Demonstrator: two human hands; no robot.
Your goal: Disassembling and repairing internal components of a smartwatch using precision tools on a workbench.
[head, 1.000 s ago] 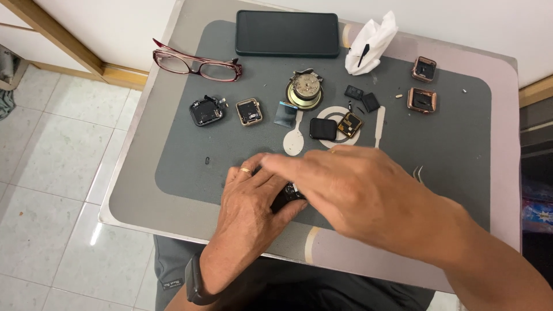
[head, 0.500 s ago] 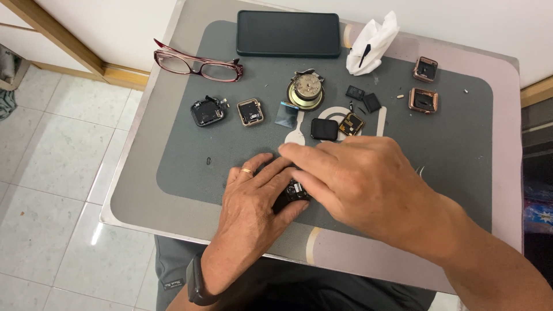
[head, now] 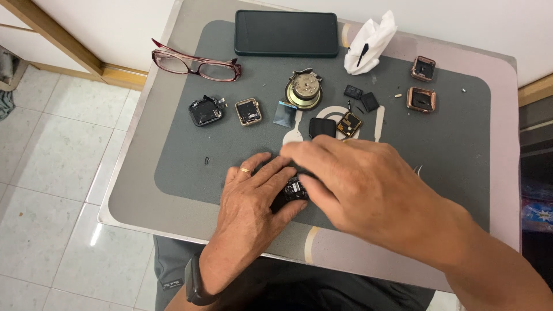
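We see a grey work mat (head: 230, 155) on the small table (head: 132, 190). Our right hand (head: 368, 193) and left hand (head: 253, 207) both pinch a small black watch part (head: 295, 189) near the mat's front edge.

Two bare hands and forearms were observed; no sleeves were seen on either arm. A thin gold-coloured ring band (head: 245, 170) was worn on a finger of the left hand (head: 250, 216). A dark, smooth wristband (head: 194, 283) was noted around the left wrist. No ring or band was visible on the right hand (head: 368, 193). Dark grey trousers with a small pale label (head: 171, 283) were recorded at the lower edge.
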